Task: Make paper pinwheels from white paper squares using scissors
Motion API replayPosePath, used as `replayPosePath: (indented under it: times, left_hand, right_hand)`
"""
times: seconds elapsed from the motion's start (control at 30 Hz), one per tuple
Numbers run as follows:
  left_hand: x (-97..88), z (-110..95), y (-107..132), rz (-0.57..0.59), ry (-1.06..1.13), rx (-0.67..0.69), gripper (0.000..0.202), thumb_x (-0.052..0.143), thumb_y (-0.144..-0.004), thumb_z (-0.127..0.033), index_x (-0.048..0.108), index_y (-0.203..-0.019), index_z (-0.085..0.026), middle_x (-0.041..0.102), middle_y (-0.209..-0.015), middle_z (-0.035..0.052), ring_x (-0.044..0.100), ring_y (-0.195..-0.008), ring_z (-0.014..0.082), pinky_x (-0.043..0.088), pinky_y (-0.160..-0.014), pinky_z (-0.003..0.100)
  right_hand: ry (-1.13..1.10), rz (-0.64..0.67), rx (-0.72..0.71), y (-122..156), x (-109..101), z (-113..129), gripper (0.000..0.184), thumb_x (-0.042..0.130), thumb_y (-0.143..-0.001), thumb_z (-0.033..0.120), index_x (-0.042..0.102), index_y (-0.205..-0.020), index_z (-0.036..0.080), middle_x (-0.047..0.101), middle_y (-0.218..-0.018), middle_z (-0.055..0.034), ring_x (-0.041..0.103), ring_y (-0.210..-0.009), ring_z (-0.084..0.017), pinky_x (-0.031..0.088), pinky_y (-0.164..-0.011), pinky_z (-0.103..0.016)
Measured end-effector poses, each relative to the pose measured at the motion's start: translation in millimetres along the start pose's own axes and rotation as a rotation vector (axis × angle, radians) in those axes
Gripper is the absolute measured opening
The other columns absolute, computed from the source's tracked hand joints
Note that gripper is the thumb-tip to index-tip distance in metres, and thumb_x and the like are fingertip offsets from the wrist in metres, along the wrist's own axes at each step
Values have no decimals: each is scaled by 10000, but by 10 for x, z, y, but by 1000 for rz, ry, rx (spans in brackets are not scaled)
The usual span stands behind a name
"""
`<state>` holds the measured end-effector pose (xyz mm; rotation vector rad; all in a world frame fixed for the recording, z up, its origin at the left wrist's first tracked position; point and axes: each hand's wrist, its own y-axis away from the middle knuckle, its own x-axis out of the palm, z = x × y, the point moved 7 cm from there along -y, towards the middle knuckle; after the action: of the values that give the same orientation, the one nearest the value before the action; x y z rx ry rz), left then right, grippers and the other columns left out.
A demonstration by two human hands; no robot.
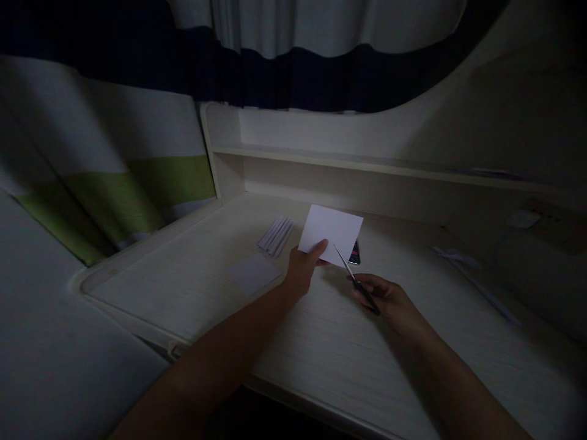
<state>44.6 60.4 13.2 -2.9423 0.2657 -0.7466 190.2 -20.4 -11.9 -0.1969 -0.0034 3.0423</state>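
My left hand [305,266] pinches a white sheet of paper [332,229] by its lower left part, thumb on top, and holds it tilted above the desk. In my right hand [383,296] is a pair of scissors [351,273] with dark handles. Its blades point up and left, their tips at the paper's lower edge; whether they touch it I cannot tell. Partly hidden behind the paper's right corner lies a small dark object [355,252] with a red patch. To the left rest several folded white paper strips [276,235] and a flat square of paper [254,274].
The pale desk [192,275] has a raised edge on the left and a low shelf [348,160] at the back. Striped curtains [160,177] hang left and behind. On the right lie a long thin white item [481,287] and a wall socket with a plug [525,218].
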Motion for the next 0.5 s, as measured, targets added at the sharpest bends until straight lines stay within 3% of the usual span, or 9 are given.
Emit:
replayPosePath:
  times: [0.17,0.3,0.5]
  left_hand:
    - [-12,-3,-1,-22,-8,2,433,675,-598,-375,605,-917,-89,623,-1013,153,612,-822,213,502,-587,264]
    - [-91,-24,-29,-106,-6,28,445,681,-590,-357,600,-943,-99,629,-995,133,612,-811,205,505,-572,253]
    - [-186,-56,-76,-170,45,69,443,679,-592,-342,594,-953,-98,627,-997,128,615,-781,190,513,-574,263]
  right_hand:
    - [-19,35,4,5,38,27,342,693,-575,331,621,-894,232,441,-534,64,347,-451,-63,267,-445,-221]
    - [10,60,-23,-10,48,27,335,706,-563,327,624,-874,235,492,-576,48,402,-495,-81,295,-462,-225]
    - [2,13,73,-88,-105,-109,398,751,-476,366,633,-820,204,570,-590,11,472,-507,-114,338,-466,-249]
